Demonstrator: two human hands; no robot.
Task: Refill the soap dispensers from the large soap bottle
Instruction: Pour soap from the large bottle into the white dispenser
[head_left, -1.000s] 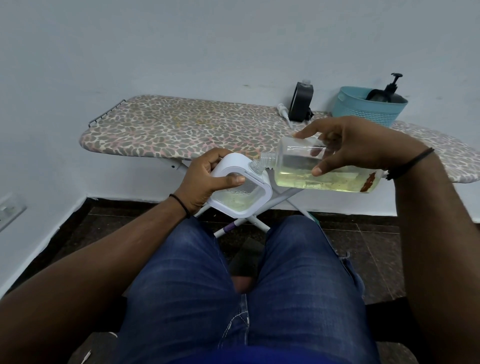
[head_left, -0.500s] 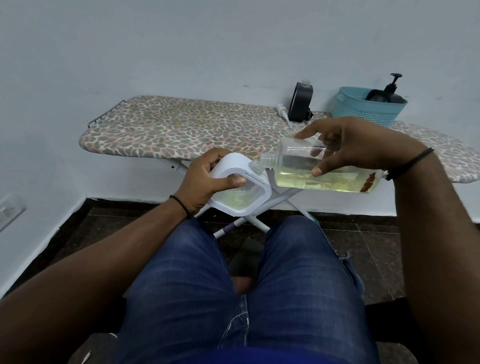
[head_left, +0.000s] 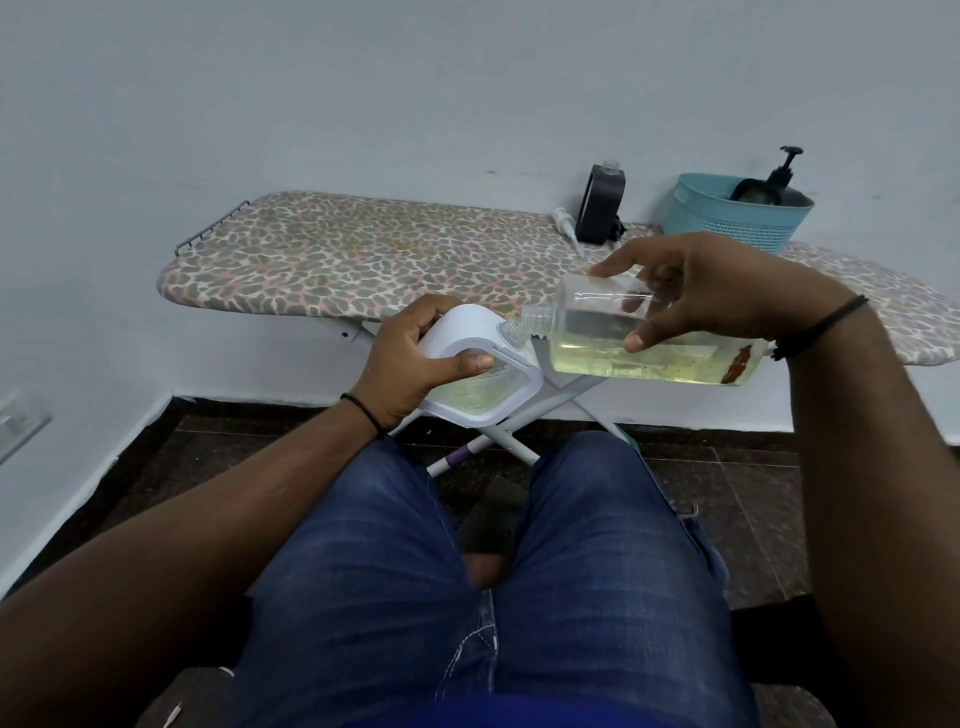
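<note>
No text can be read anywhere (bottle's reddish label too blurred).

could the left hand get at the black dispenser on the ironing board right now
Probably not as things stand: the left hand grips the white dispenser under the large soap bottle held by the right hand. The black dispenser stands beyond them, uncovered.

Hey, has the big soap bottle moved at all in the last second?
No. The large soap bottle sits at the same place against the ironing board edge, neck at the white dispenser.
</note>
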